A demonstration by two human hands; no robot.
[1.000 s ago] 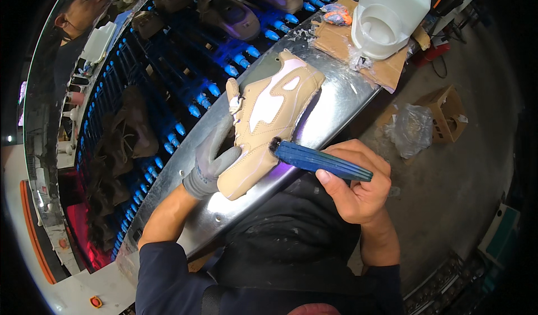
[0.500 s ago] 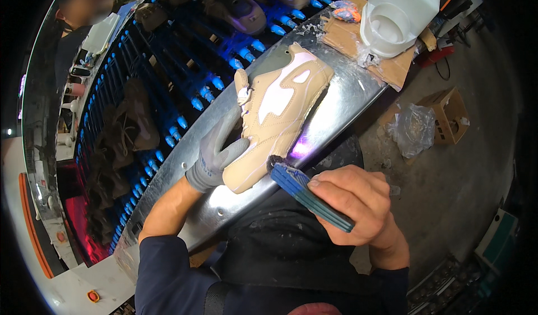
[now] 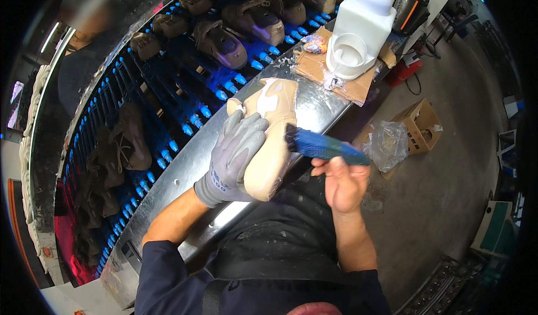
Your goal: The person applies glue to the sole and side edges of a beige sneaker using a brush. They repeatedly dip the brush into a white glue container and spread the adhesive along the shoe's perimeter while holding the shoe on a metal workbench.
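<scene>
A beige and white sneaker upper (image 3: pixel 268 166), without a sole that I can see, is held over the metal ledge with its toe pointing toward me. My left hand (image 3: pixel 238 152), in a grey glove, lies across its laces and side with the fingers wrapped over it. My bare right hand (image 3: pixel 346 185) grips a brush (image 3: pixel 328 146) with a blue-green handle. The brush's dark bristles touch the lower edge of the upper on its right side, about midway along. Motion blurs the brush and the right fingers slightly.
A conveyor of dark rods with blue ends (image 3: pixel 193 120) carries several shoes beyond the metal ledge (image 3: pixel 322 109). A white plastic bottle (image 3: pixel 367 26) stands on cardboard (image 3: pixel 314 66). On the floor are a plastic bag (image 3: pixel 386 145) and a carton (image 3: pixel 416 126). Another person (image 3: pixel 84 77) is across the conveyor.
The upper has rotated in my left hand, whose fingers now lie over its top. The brush has moved farther along the edge, away from the toe, and its handle lies flatter. The whole view has shifted.
</scene>
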